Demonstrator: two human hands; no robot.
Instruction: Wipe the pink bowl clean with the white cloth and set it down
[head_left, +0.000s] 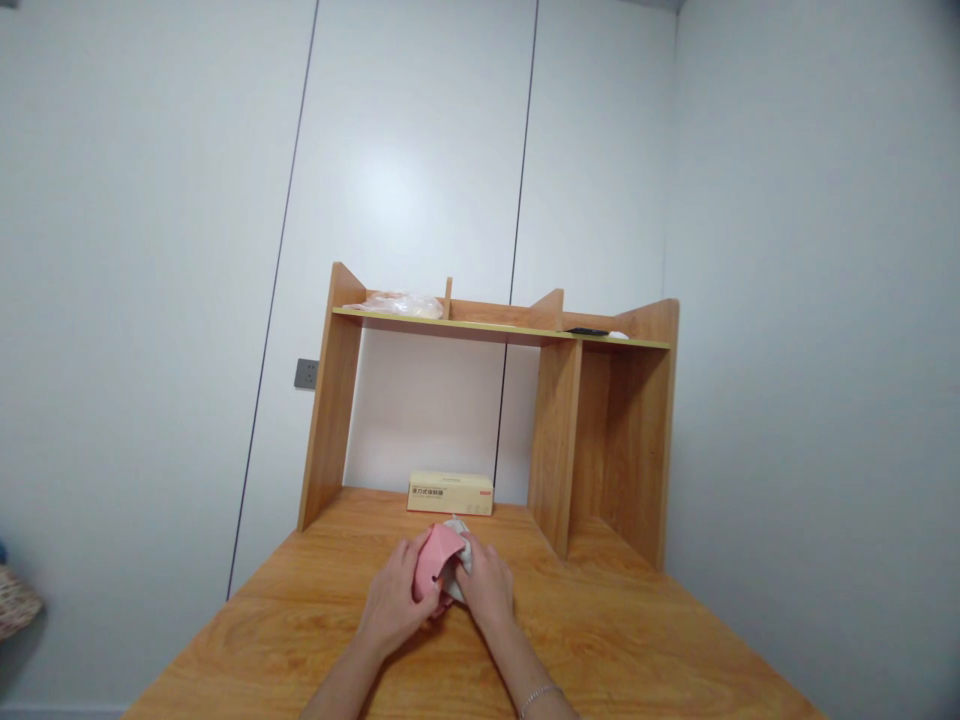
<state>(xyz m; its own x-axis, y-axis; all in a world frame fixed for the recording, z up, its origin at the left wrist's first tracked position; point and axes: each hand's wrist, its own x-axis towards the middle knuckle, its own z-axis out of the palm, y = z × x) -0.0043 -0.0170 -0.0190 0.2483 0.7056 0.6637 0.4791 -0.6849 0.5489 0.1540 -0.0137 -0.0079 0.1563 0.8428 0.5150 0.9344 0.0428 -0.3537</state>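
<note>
A small pink object sits between both hands over the wooden desk. My left hand curls around its left side. My right hand presses a crumpled grey-white cloth against its right side. Both hands are closed around what they hold. What the pink object is I cannot make out.
A cream-coloured box lies at the back of the desk under a wooden shelf unit. A clear plastic bag and a dark flat item rest on the shelf top. A wall socket is to the left.
</note>
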